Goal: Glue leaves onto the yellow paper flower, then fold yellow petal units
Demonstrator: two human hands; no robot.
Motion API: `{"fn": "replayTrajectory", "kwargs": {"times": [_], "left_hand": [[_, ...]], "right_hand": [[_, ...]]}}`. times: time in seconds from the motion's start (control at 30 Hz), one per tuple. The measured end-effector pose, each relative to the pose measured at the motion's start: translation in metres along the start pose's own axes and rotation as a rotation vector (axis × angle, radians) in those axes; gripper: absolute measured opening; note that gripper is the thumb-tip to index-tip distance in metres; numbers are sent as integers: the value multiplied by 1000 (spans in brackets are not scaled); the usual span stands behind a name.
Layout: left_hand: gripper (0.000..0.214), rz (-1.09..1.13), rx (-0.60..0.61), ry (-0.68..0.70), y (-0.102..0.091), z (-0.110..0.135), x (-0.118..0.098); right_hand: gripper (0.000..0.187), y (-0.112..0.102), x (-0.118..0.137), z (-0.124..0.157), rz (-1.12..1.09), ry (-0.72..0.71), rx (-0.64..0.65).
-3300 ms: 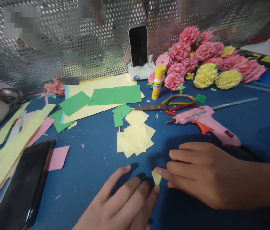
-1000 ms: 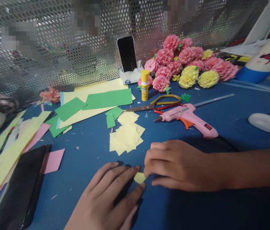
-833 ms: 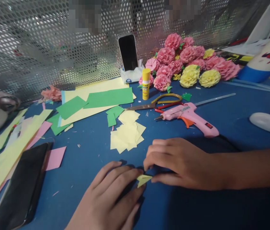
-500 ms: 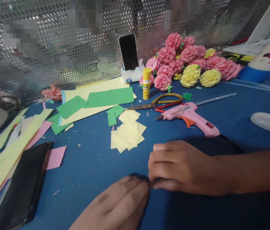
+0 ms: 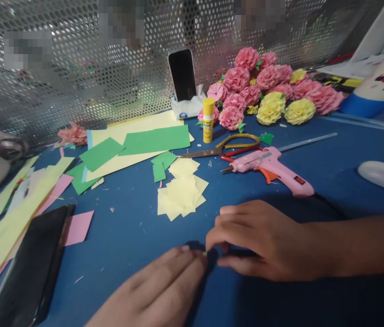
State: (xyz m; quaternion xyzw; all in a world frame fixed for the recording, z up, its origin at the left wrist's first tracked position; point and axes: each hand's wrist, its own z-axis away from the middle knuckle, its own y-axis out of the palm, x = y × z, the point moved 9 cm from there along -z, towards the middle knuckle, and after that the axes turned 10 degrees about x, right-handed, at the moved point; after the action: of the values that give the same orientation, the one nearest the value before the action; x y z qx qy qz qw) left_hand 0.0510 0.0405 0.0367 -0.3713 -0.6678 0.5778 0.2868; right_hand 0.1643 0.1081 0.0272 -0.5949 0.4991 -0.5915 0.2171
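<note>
My left hand (image 5: 158, 290) lies flat on the blue table (image 5: 130, 236), its fingertips pressing down on a small folded yellow paper piece (image 5: 205, 253). Only a sliver of that piece shows between the two hands. My right hand (image 5: 263, 240) is curled beside it, with thumb and forefinger pinching the paper's edge against my left fingertips. A loose pile of yellow paper squares (image 5: 181, 190) lies just beyond the hands.
A pink glue gun (image 5: 270, 165), scissors (image 5: 226, 146) and a yellow glue stick (image 5: 207, 120) lie behind the pile. Pink and yellow paper flowers (image 5: 267, 91) are heaped at the back right. Green paper sheets (image 5: 154, 138), a dark phone (image 5: 28, 268) and paper strips lie left.
The small yellow piece was in plain view between my fingertips a second ago. My left hand has slid over it, and it is now almost wholly covered. My right hand stays pinched at its edge.
</note>
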Motion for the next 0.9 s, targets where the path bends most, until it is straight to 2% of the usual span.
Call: {"fn": "replayTrajectory", "kwargs": {"times": [0.07, 0.13, 0.2, 0.37, 0.43, 0.5, 0.67, 0.77, 0.9], "left_hand": [[40, 9, 51, -34, 7, 11, 20], [42, -18, 28, -171, 7, 22, 52], [41, -89, -34, -238, 0, 28, 73], [28, -108, -80, -414, -21, 26, 103], [24, -44, -108, -457, -29, 19, 108], [24, 38, -76, -493, -27, 8, 114], [24, 175, 50, -526, -2, -29, 128], [35, 244, 102, -508, 13, -49, 136], [33, 320, 138, -538, 20, -65, 150]], "right_hand": [[13, -1, -7, -2, -126, 54, 24], [17, -2, -10, -3, -224, 66, 41], [19, -2, -9, -4, -243, 51, 45], [20, 1, -5, -2, -195, 0, 46], [19, 2, -3, -1, -169, -24, 34], [18, 1, 0, 0, -127, -46, 14], [18, 4, 10, 4, 15, -123, 6], [19, 5, 17, 6, 105, -183, 4], [17, 7, 22, 8, 187, -218, 19]]}}
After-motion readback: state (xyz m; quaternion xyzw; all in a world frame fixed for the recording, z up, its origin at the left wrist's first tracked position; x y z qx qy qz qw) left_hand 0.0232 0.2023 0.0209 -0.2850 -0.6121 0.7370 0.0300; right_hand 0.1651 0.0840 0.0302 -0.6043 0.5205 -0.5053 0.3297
